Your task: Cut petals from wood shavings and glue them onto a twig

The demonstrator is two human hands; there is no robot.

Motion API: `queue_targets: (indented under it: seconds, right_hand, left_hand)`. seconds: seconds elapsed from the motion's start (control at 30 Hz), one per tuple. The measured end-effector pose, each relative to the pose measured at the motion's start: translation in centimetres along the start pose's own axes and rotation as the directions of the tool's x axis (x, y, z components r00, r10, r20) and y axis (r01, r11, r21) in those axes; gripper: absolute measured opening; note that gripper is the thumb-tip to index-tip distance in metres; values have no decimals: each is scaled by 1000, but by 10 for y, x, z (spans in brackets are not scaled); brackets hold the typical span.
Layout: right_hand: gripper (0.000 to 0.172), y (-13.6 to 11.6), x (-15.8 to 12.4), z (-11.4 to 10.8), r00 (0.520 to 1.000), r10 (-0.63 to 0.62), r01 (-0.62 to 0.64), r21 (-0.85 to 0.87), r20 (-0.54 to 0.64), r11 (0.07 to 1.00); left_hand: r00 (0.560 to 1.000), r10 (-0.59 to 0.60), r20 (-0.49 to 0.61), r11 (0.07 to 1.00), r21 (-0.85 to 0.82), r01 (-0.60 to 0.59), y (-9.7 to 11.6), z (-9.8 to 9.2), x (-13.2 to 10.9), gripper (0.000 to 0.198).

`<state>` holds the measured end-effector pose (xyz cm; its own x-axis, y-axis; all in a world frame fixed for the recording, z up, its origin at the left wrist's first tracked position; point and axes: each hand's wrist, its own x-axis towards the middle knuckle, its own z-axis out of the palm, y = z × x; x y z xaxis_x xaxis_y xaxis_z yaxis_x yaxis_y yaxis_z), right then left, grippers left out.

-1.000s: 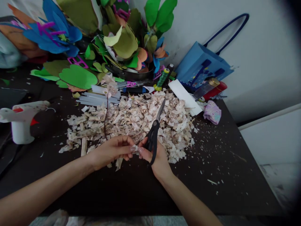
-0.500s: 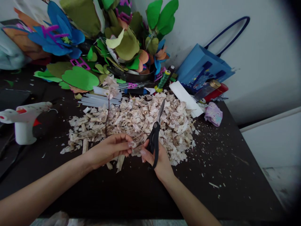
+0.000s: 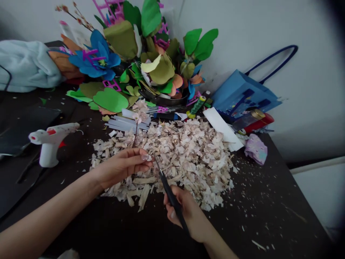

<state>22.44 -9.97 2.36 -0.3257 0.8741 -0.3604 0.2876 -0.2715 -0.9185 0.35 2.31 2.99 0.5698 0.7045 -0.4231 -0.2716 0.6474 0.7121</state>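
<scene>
My left hand (image 3: 122,166) is closed in a pinch on a small pale petal piece (image 3: 147,157), with a thin dark stem (image 3: 136,135) rising behind it. My right hand (image 3: 188,214) grips black scissors (image 3: 167,187); their tips point up-left and meet the pinched piece. Both hands hover over the near edge of a big pile of pale paper scraps (image 3: 185,154) on the dark table (image 3: 269,201).
A white glue gun (image 3: 51,140) stands at the left. Coloured paper flowers and leaves (image 3: 140,61) crowd the back. A blue bag (image 3: 242,93), a white strip (image 3: 222,127), a green thread spool (image 3: 197,106) and a crumpled lilac paper (image 3: 256,148) lie at the right.
My right hand drew back toward me and swung the scissors so the blades point up-left at the piece in my left hand. The view tilted upward.
</scene>
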Motion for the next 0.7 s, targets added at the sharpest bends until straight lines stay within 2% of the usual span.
queue_targets:
  seconds: [0.27, 0.7]
  right_hand:
    - [55, -2, 1, -1, 1000, 14, -14, 14, 21, 1000]
    - [51, -1, 1, -2, 1000, -6, 6, 14, 12, 1000]
  left_hand:
    - [998, 14, -53, 997, -77, -18, 3, -1, 2, 10]
    - [999, 28, -45, 995, -98, -32, 2, -2, 2, 8]
